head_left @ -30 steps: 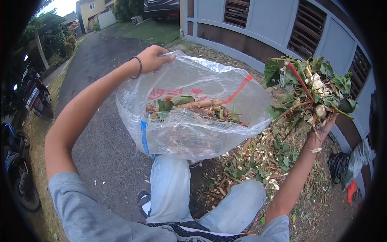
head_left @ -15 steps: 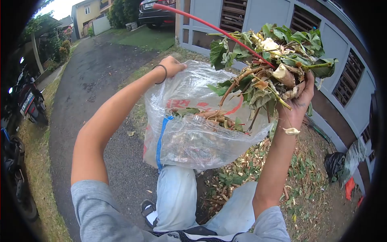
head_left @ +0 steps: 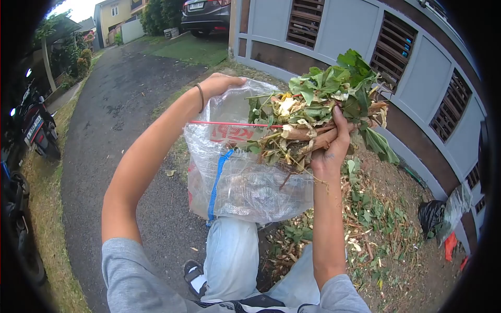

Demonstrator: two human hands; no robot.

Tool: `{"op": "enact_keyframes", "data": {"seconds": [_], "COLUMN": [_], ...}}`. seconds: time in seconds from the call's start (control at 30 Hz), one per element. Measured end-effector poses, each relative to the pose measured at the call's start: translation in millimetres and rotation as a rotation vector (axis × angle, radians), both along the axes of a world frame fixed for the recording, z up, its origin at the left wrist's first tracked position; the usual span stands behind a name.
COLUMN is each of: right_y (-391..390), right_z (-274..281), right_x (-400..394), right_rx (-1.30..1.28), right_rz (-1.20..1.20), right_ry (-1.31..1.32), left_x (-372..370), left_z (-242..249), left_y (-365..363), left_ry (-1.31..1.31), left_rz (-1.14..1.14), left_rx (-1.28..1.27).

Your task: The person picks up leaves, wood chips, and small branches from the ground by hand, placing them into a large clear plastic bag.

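Note:
My left hand (head_left: 223, 84) is closed on the upper rim of a clear plastic sack (head_left: 250, 195) with red print and a blue strip down its side. The sack hangs in front of my knee with its mouth facing up. In my right hand (head_left: 334, 146) is a big bundle of leaves and cut stems (head_left: 318, 112), gripped from the right side. The bundle is over the right part of the sack's mouth and hides much of the opening. A thin red stick (head_left: 235, 123) pokes out of the bundle to the left, across the sack.
Chopped stems and leaves (head_left: 378, 224) litter the ground at the right. Beyond stand a grey wall (head_left: 339, 26), a black plastic bag (head_left: 432, 215) and a red scrap (head_left: 450, 245). A motorcycle (head_left: 39, 128) is at the left; a dark car (head_left: 206, 18) is parked behind.
My right hand has brought the bundle down and left, over the sack's mouth. The red stick has swung from pointing up-left to nearly level. My left hand still holds the rim.

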State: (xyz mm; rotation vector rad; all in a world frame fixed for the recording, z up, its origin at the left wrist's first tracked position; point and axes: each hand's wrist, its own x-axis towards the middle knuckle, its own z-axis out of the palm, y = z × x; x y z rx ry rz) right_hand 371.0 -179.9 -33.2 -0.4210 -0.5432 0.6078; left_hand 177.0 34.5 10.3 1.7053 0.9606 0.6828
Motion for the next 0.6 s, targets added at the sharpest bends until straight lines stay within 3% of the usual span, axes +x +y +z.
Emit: {"op": "enact_keyframes", "data": {"seconds": [0.1,0.23,0.33,0.37,0.43,0.5,0.6], "right_y": [23,40,43,42,44,49,59], "right_z": [-34,-58,-80,-87,-100,-104,-93], "right_x": [-1,-15,-23,-23,-19,-25,-25], "right_rx": [-0.039,-0.052,-0.208,-0.21,-0.357,-0.284,-0.318], "right_rz": [-0.037,-0.296,-0.553,-0.549,-0.535,-0.503,-0.52], "right_ry": [-0.05,-0.244,-0.651,-0.652,-1.089,-1.136,-1.429], "left_x": [-7,-1,-1,-2,-4,-6,-10], "left_z": [2,-3,8,8,9,12,16], "left_y": [-6,-17,-41,-39,-30,-22,-7], "left_ry": [-0.013,0.003,-0.025,-0.026,-0.095,-0.088,-0.157], "left_rz": [-0.09,-0.138,-0.089,-0.086,-0.078,-0.084,-0.076], "left_rx": [-0.033,0.004,-0.032,-0.034,-0.073,-0.081,-0.058]}}
